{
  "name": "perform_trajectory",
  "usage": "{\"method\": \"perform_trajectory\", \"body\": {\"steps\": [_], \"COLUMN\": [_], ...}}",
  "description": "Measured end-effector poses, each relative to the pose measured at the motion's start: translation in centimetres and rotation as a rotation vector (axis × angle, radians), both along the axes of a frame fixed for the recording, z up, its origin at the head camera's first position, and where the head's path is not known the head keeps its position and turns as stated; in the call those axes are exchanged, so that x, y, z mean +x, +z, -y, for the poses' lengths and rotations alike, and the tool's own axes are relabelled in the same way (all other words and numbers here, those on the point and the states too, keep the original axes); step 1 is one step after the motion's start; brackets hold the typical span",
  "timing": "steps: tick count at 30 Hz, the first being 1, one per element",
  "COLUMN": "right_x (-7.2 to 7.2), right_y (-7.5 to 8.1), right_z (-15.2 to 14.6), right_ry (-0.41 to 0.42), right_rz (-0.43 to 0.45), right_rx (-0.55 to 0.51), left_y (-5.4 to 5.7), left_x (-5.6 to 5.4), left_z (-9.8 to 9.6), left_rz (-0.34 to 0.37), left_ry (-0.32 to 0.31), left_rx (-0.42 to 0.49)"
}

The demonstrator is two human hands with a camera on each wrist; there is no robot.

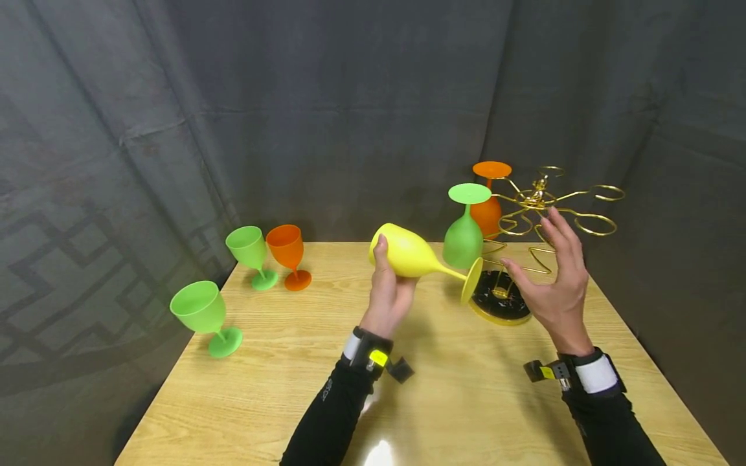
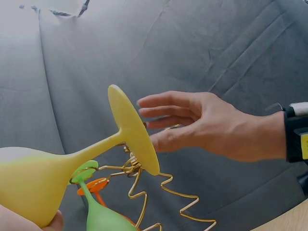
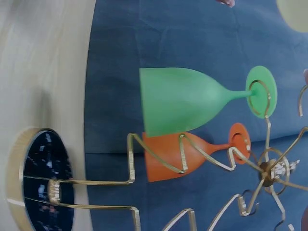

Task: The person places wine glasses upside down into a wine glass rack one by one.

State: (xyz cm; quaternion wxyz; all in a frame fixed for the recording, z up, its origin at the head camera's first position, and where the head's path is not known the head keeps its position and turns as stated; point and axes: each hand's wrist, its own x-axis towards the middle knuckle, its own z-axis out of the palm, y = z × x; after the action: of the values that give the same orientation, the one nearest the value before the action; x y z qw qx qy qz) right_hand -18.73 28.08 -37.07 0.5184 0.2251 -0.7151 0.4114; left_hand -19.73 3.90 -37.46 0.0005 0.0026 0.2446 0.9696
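My left hand (image 1: 389, 294) grips a yellow wine goblet (image 1: 408, 252) by its bowl, tilted on its side with the foot toward the right. Beside the gold wire glass rack (image 1: 536, 200), my right hand (image 1: 556, 285) has its fingers spread, holding nothing; whether it touches the rack is unclear. A green goblet (image 3: 183, 101) and an orange goblet (image 3: 178, 156) hang upside down by their feet from the rack's loops. In the left wrist view the yellow foot (image 2: 132, 130) is close to my right fingertips.
Two green goblets, one in front (image 1: 201, 307) and one behind (image 1: 247, 247), stand upright at the table's left, near an upright orange goblet (image 1: 285, 247). The rack's round black base (image 1: 502, 301) rests on the wooden table (image 1: 280, 382). Grey curtains (image 1: 350, 116) surround the table.
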Motion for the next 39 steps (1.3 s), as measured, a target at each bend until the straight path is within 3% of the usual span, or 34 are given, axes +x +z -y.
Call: {"method": "perform_trajectory", "body": {"steps": [6, 13, 18, 22, 29, 32, 36, 39], "right_x": [1.3, 2.5, 2.0, 1.1, 0.4, 0.4, 0.6, 0.8], "right_y": [-1.3, -2.5, -4.0, -5.7, -6.6, -6.6, -6.4, -6.0], "right_z": [0.4, 1.2, 1.8, 2.2, 3.8, 4.7, 5.7, 6.1], "right_ry": [0.011, 0.155, 0.222, 0.311, 0.600, 0.684, 0.726, 0.710], "right_rz": [0.084, 0.266, 0.403, 0.454, 0.374, 0.349, 0.305, 0.275], "right_rx": [-0.036, -0.094, -0.115, -0.153, -0.287, -0.321, -0.339, -0.345], "left_y": [-0.1, -0.3, -0.2, -0.1, -0.2, -0.2, -0.3, -0.4], "left_x": [0.0, 0.0, 0.1, 0.2, 0.4, 0.4, 0.5, 0.5], "left_z": [-0.4, -0.9, -1.3, -1.7, -2.3, -2.6, -2.9, -3.1], "left_rz": [-0.029, -0.048, -0.014, 0.015, 0.044, 0.063, 0.076, 0.083], "left_ry": [-0.012, -0.016, -0.020, -0.016, -0.035, -0.050, -0.056, -0.050], "left_rx": [0.004, 0.000, 0.027, 0.046, 0.058, 0.077, 0.100, 0.116]}}
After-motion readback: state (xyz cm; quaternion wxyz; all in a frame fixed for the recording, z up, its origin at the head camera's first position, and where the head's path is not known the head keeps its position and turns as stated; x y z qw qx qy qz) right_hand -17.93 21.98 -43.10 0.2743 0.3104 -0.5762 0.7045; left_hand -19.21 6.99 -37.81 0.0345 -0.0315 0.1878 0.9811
